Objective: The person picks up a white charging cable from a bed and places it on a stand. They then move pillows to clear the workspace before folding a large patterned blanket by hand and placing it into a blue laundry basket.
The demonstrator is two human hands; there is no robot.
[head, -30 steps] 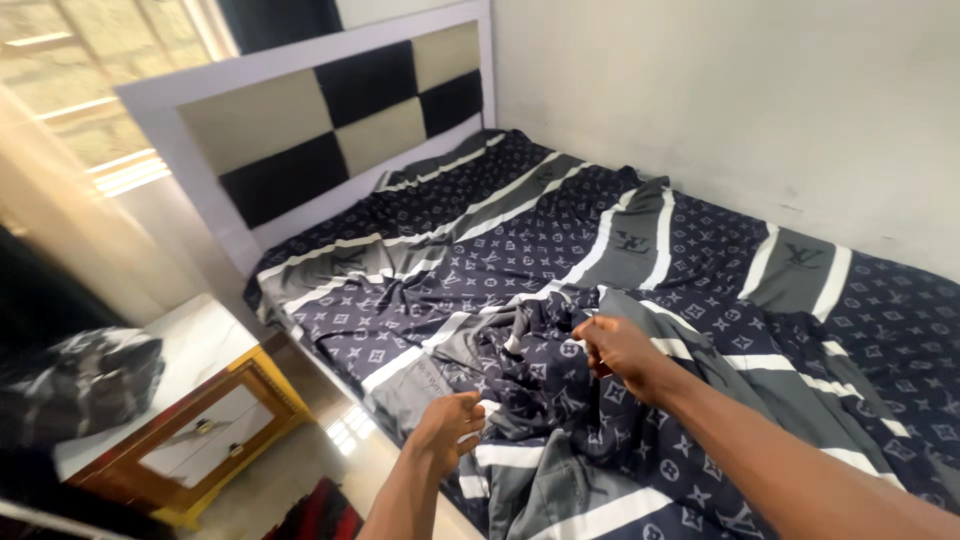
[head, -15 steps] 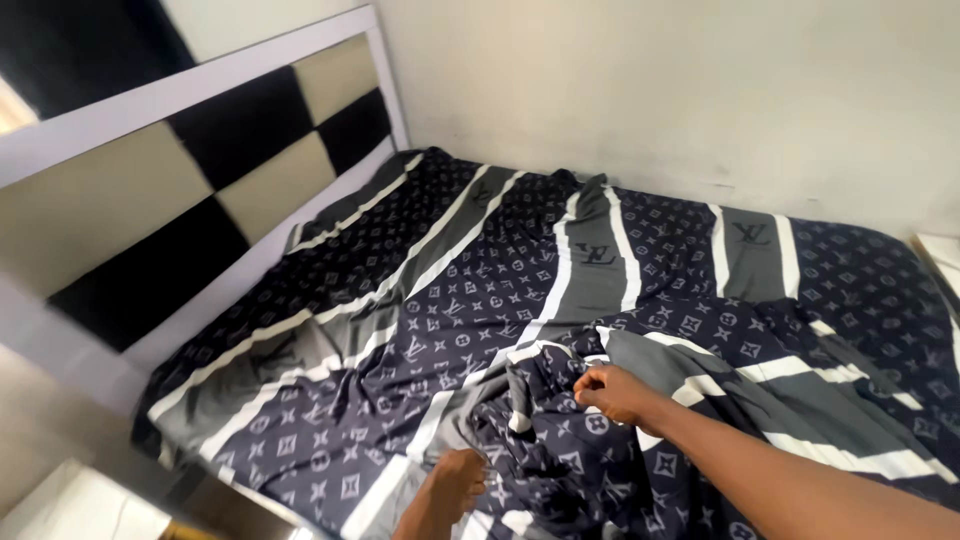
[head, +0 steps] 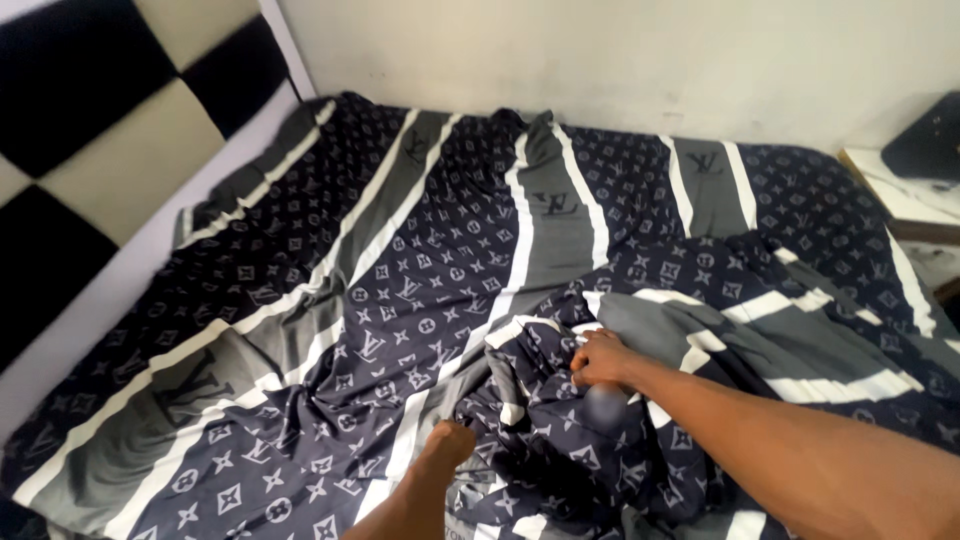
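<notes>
Navy fabric patterned with small pale motifs and crossed by grey and white stripes fills the head view: a bedsheet (head: 430, 290) lies spread over the bed (head: 90, 310), mostly flat toward the headboard side and wrinkled lower down. A second piece of the same patterned cloth, a bunched cover (head: 640, 400), is heaped on the near right part of the bed, its folds rising between the two arms.

On that heap the right hand (head: 600, 362) rests with its grip curled closed, pinching a fold of the bunched cover at the top of the pile; the forearm runs out to the lower right corner. Lower and to the left, the left hand (head: 447, 447) reaches in from the bottom edge, fingers folded down into the cloth at the near edge of the heap; its grip looks pressed together on the fabric, though the fingertips are hidden in the folds.

At the left stands a padded headboard (head: 90, 130) in black and cream squares with a pale frame. Behind the bed runs a plain cream wall (head: 620, 60). At the far right, just beside the mattress, a small pale table (head: 900, 195) carries a dark bag (head: 925, 140).
</notes>
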